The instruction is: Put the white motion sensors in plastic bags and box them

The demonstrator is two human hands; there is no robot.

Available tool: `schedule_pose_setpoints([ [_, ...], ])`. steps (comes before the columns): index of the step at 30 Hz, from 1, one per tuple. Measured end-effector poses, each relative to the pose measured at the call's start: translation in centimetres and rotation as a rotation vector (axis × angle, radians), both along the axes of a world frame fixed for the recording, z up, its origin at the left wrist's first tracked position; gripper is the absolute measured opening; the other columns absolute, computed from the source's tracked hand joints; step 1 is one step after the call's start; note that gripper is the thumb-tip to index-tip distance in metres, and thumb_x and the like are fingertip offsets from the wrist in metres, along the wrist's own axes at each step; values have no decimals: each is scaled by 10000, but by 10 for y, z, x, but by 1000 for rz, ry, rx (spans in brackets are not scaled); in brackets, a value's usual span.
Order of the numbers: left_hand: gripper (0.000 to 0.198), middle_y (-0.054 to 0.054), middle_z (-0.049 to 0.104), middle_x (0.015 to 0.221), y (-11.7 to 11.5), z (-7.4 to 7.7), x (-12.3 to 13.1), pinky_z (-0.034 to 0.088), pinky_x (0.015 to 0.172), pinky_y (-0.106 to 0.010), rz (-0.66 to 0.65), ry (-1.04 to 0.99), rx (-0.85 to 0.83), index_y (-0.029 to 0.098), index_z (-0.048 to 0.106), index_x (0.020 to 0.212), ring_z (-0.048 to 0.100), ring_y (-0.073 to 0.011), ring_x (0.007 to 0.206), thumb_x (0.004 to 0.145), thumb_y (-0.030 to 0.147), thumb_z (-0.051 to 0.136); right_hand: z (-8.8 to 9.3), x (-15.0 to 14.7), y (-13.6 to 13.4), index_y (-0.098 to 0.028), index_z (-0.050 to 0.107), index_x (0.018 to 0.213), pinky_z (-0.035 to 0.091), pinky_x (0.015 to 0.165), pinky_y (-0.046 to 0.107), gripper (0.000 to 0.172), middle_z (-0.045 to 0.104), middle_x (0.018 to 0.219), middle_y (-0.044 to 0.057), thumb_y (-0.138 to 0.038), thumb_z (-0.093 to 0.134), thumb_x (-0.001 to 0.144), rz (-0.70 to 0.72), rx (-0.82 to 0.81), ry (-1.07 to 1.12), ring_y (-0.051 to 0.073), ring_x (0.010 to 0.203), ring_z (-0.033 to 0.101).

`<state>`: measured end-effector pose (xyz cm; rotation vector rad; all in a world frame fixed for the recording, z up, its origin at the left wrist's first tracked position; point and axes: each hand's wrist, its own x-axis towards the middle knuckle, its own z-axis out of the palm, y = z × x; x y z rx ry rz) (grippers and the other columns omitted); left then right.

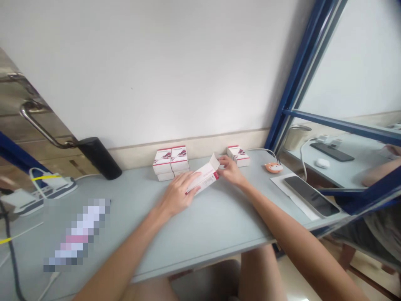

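A white carton with red edging [203, 177] lies tilted over the table, its end flap standing open. My left hand [177, 194] grips the carton's near end, and my right hand [230, 171] holds its far end by the open flap. Just behind my left hand, a stack of similar white-and-red boxes [171, 161] stands against the wall. Two columns show in that stack. Beyond my right hand, more of these boxes [238, 156] sit near the wall, lying at an angle.
The grey-blue table [219, 225] runs along a white wall. To the right lie a phone [308, 196] on white paper [282, 184] and a small orange object [273, 167]. A black cylinder [100, 158] and a power strip [46, 188] stand left, beside a pixelated patch [77, 234]. A blue-framed glass panel [341, 121] stands at right.
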<state>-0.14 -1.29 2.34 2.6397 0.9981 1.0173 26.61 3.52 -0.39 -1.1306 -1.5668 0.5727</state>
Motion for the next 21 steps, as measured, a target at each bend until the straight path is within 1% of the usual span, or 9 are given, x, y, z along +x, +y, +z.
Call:
schedule_pose_setpoints([
  [3, 439, -105, 672, 1433, -3, 11, -3, 452, 1143, -456, 18, -13, -31, 257, 602, 1464, 620, -293, 1316, 1048, 362, 506, 6, 18, 3, -217, 740, 806, 521, 937, 396, 192, 700, 998, 52, -405, 742, 768, -56, 19, 108, 238, 996, 637],
  [7, 430, -71, 684, 1442, 9, 23, -27, 475, 1121, -426, 85, -27, -184, 254, 685, 1372, 633, -283, 1315, 1068, 397, 417, 8, 40, 6, -217, 648, 905, 586, 708, 364, 407, 661, 833, 20, -619, 599, 875, -119, -44, 305, 196, 770, 640],
  [8, 438, -67, 698, 1425, 14, 24, -35, 485, 1113, -425, 96, -1, -244, 254, 701, 1351, 642, -284, 1303, 1065, 412, 411, 7, 43, 7, -218, 622, 903, 586, 640, 349, 442, 639, 788, 6, -657, 588, 871, -126, -66, 343, 187, 716, 626],
  [10, 434, -76, 755, 1322, 25, 26, -49, 513, 1077, -445, 107, 31, -277, 243, 747, 1278, 687, -296, 1209, 1049, 415, 421, 5, 44, 7, -221, 584, 873, 572, 544, 315, 487, 611, 758, -8, -702, 632, 821, -142, -90, 397, 176, 674, 605],
  [13, 403, -101, 753, 1305, 34, 26, -61, 444, 1145, -525, 137, 43, -218, 230, 759, 1259, 645, -333, 1247, 1014, 357, 466, 4, 39, 6, -221, 570, 859, 557, 492, 277, 512, 607, 790, -9, -712, 688, 776, -165, -78, 457, 166, 688, 598],
  [15, 377, -117, 736, 1313, 32, 26, -57, 369, 1192, -571, 184, 14, -87, 230, 757, 1244, 594, -351, 1303, 993, 305, 486, 5, 34, 5, -223, 573, 867, 564, 497, 271, 498, 605, 807, -10, -699, 695, 785, -165, -70, 501, 162, 700, 600],
  [17, 343, -109, 737, 1270, 23, 24, -45, 382, 1186, -544, 207, -59, 13, 251, 747, 1225, 598, -323, 1284, 999, 286, 491, 7, 29, 4, -231, 572, 878, 575, 512, 274, 473, 601, 812, -14, -681, 694, 801, -152, -78, 555, 160, 706, 603],
  [19, 339, -91, 706, 1315, 10, 18, -26, 433, 1155, -465, 167, -179, -80, 276, 695, 1285, 614, -269, 1268, 1037, 324, 470, 9, 22, 3, -243, 569, 902, 587, 533, 285, 446, 612, 828, -15, -667, 682, 821, -126, -103, 613, 163, 712, 620],
  [21, 473, -107, 659, 1391, -3, 10, -5, 477, 1112, -424, 128, -325, -310, 267, 515, 1493, 638, -235, 1241, 1040, 405, 511, 13, 12, -1, -252, 560, 916, 600, 561, 301, 432, 628, 846, -13, -660, 675, 833, -82, -140, 659, 169, 718, 646],
])
